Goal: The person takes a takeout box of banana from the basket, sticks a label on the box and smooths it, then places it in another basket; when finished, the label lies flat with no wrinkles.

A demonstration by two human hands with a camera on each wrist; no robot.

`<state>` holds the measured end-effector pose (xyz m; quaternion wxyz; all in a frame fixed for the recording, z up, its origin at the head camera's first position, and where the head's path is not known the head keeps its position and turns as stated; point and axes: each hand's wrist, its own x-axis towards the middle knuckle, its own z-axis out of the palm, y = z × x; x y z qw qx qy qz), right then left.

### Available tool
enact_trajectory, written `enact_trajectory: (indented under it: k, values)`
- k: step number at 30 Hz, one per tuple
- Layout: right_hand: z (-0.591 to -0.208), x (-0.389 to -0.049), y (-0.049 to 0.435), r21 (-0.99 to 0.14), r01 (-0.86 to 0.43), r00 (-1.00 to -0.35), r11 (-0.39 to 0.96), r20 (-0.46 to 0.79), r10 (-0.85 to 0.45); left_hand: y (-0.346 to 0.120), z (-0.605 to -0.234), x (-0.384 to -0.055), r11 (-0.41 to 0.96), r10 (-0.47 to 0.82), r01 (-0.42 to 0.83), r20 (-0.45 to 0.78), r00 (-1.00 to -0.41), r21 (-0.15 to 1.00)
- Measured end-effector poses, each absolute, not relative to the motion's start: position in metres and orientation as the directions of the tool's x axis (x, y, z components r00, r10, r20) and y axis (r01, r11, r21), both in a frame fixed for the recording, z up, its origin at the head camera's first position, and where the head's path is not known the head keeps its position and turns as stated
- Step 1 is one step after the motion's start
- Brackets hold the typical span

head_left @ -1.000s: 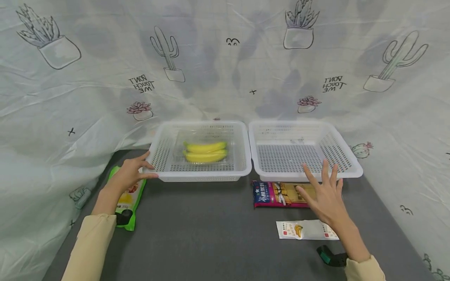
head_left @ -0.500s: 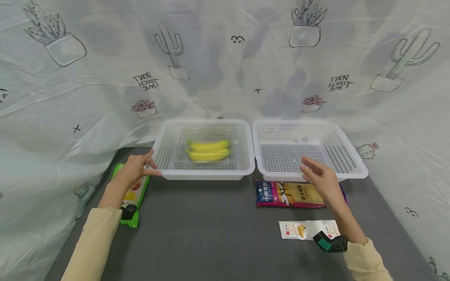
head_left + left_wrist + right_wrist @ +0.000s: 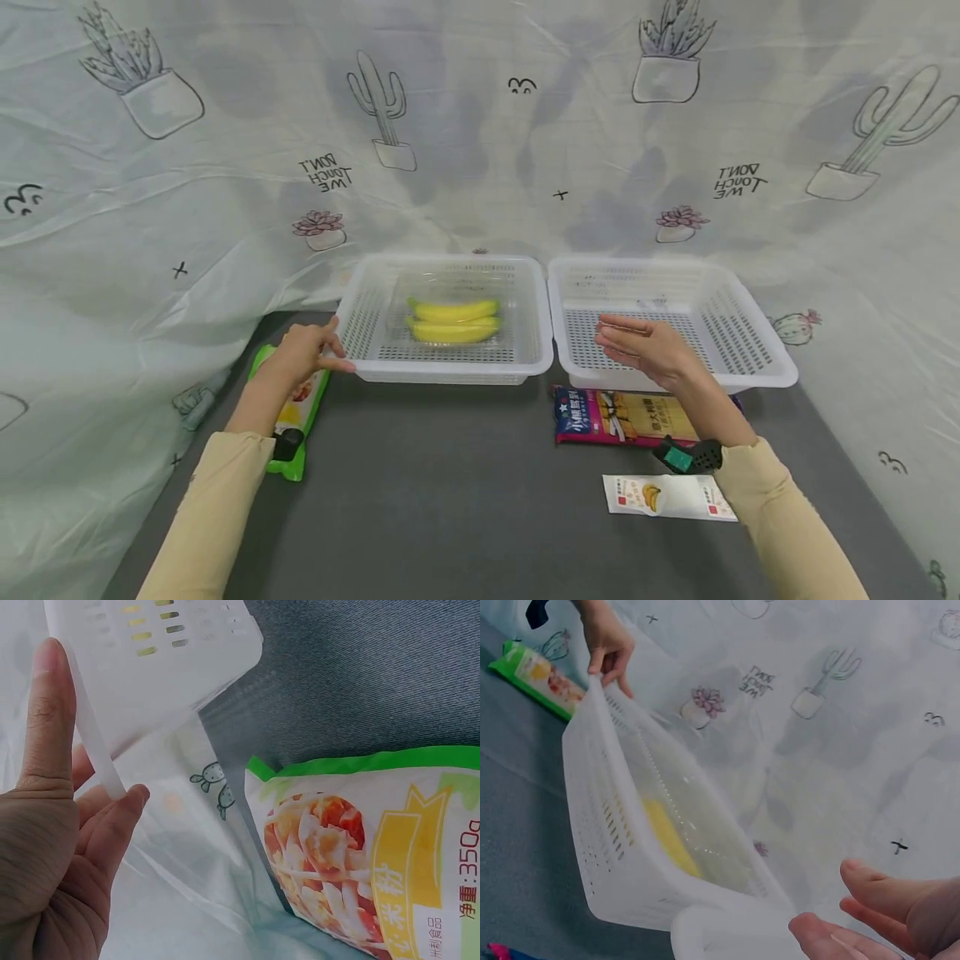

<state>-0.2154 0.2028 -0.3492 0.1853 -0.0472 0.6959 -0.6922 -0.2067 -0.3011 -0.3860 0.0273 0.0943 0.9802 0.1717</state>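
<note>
My left hand (image 3: pixel 306 357) pinches the left corner of a white perforated plastic basket (image 3: pixel 442 375). In the left wrist view, the thumb (image 3: pixel 49 712) lies along one side of the basket's rim and the fingers are on the other. Inside that basket lies a clear plastic box (image 3: pixel 397 321) with yellow bananas (image 3: pixel 454 321). My right hand (image 3: pixel 651 350) holds nothing; its fingers point left, overlapping the front of a second white basket (image 3: pixel 750 371). The right wrist view has this hand's thumb (image 3: pixel 870 881) and fingers apart, near the touching ends of the two baskets.
A green food packet (image 3: pixel 300 425) lies beneath my left forearm. In front of the right basket is a red and blue noodle packet (image 3: pixel 600 417), and nearer, a white sachet with a banana picture (image 3: pixel 667 497). A printed white sheet (image 3: pixel 480 167) hangs behind the dark table (image 3: pixel 450 500).
My right hand has swung left over the front of the right basket, its spread fingers drawing together. The left hand stays at the left basket's corner. The whole view shifts slightly right.
</note>
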Motion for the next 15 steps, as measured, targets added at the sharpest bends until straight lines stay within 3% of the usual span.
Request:
enact_trajectory:
  k: [5,15]
  values:
    - [-0.344,-0.238,0.189,-0.956,0.291,-0.886,-0.035,-0.255,-0.388,-0.297,-0.384,-0.209,0.926,0.189,0.169,-0.028,-0.982,0.338]
    - [-0.345,-0.268,0.15,-0.935,0.351,-0.834,0.06,-0.341,-0.434,-0.299,-0.383,-0.21,0.923,0.176,0.144,-0.058,-0.983,0.358]
